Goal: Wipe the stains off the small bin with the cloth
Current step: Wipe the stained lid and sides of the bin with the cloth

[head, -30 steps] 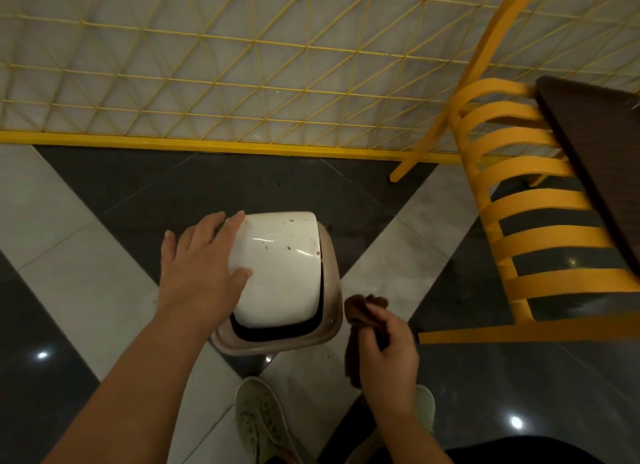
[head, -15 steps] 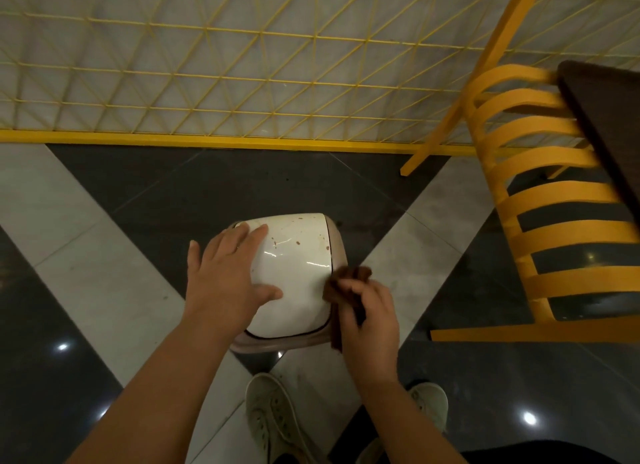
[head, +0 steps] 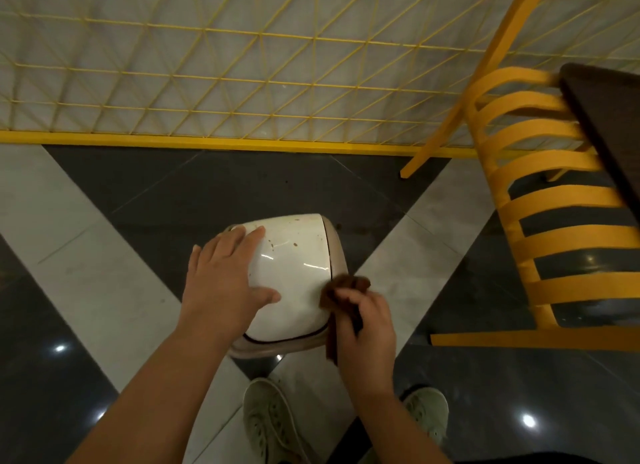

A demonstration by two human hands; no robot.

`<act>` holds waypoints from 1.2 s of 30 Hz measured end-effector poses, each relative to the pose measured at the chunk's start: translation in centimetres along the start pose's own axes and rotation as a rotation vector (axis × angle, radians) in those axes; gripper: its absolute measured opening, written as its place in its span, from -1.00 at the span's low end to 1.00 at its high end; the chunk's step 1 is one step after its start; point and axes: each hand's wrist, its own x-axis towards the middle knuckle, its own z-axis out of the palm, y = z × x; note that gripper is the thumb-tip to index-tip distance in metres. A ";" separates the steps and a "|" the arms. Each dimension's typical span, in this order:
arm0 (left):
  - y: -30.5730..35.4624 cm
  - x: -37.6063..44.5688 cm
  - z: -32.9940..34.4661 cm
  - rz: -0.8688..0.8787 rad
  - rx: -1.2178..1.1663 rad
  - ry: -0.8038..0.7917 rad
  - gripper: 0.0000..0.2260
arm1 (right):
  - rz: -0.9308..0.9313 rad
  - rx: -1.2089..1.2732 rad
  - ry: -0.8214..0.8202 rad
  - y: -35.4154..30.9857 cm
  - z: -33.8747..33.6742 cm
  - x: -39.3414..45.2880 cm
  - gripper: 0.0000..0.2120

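On the floor by the shoes, the bin [head: 294, 276] is sitting while the left hand [head: 225, 283] is pressing flat, fingers spread, likely steadying it; the right hand [head: 363, 325] is pinching the cloth [head: 346, 287] against its lid edge, brown stains [head: 295, 244] waiting beyond

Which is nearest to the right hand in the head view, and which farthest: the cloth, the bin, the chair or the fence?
From the right hand:
1. Cloth, gripped in it.
2. Bin, just left.
3. Chair, to the right.
4. Fence, far ahead.
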 end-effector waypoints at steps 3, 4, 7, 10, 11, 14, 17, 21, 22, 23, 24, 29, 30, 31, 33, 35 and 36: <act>0.0 0.2 0.2 -0.028 -0.029 0.029 -0.12 | -0.045 -0.051 -0.006 -2.6 0.4 3.8 -0.75; 0.1 0.2 0.2 -0.036 -0.025 0.030 -0.12 | -0.048 -0.064 -0.023 -3.4 0.5 4.8 -0.75; 0.6 0.1 0.1 -0.046 -0.004 0.028 -0.13 | -0.086 -0.074 -0.032 -3.9 0.5 5.4 -0.74; 0.8 -0.2 0.0 -0.055 -0.029 0.010 -0.15 | 0.027 0.029 0.048 -1.7 0.6 2.8 -0.71; 0.8 -0.2 0.0 -0.067 -0.050 -0.004 -0.15 | 0.116 0.075 0.073 -0.8 0.7 1.8 -0.71; 0.8 -0.1 0.1 -0.091 -0.085 -0.043 -0.14 | 0.250 0.106 0.109 1.2 0.9 -0.2 -0.72; 0.9 -0.2 0.1 -0.100 -0.088 -0.054 -0.15 | 0.258 0.106 0.118 0.6 0.8 0.6 -0.74; 1.1 -0.1 0.1 -0.115 -0.081 -0.045 -0.14 | 0.119 0.076 0.083 -2.8 0.8 4.3 -0.73; 1.2 -0.1 0.1 -0.121 -0.080 -0.042 -0.13 | 0.101 0.074 0.069 -3.4 0.9 4.8 -0.73; 1.2 -0.1 0.2 -0.125 -0.085 -0.037 -0.13 | 0.091 0.079 0.060 -3.6 0.9 4.9 -0.73; 1.2 -0.1 0.2 -0.127 -0.094 -0.032 -0.13 | 0.088 0.084 0.055 -3.5 0.8 4.6 -0.73; 0.7 0.2 0.1 -0.077 -0.121 -0.031 -0.16 | 0.269 0.126 0.045 0.2 0.2 0.3 -0.74; 0.6 0.4 0.0 -0.059 -0.125 -0.030 -0.17 | 0.264 0.109 0.048 0.7 0.2 -0.4 -0.75; 0.5 0.7 -0.1 -0.039 -0.120 -0.026 -0.17 | 0.245 0.089 0.050 1.1 0.3 -0.8 -0.76; 0.4 1.2 -0.3 0.009 -0.037 0.013 -0.16 | 0.220 0.055 0.000 1.4 0.7 -1.2 -0.76; 0.3 1.5 -0.4 0.042 0.077 0.096 -0.14 | 0.224 0.019 -0.128 0.9 1.0 -1.7 -0.76; 0.4 1.6 -0.5 0.037 0.100 0.131 -0.13 | 0.219 0.008 -0.179 0.6 1.1 -2.0 -0.75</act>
